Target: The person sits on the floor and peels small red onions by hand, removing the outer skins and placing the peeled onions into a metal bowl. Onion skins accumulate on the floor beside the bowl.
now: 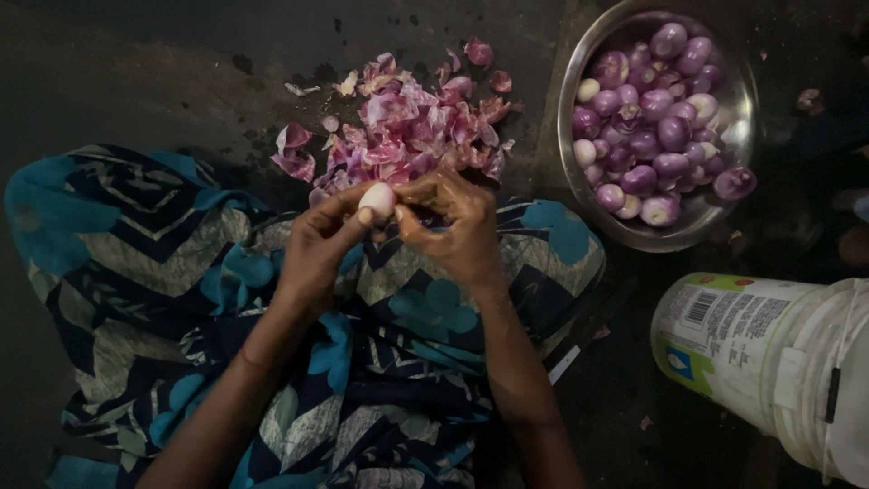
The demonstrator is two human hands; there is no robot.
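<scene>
My left hand (319,243) grips a small pale peeled shallot (378,199) between thumb and fingers, above my lap. My right hand (455,222) pinches at the same shallot from the right side, fingers curled on it. Just beyond both hands lies a heap of pink and purple shallot skins (407,127) on the dark floor. A steel bowl (579,63) at the upper right holds several peeled purple and white shallots (647,127).
A white plastic bucket (769,362) with a printed label lies on its side at the lower right. Blue, black and beige patterned cloth (145,263) covers my lap. A few stray skins lie on the dark floor around the bowl.
</scene>
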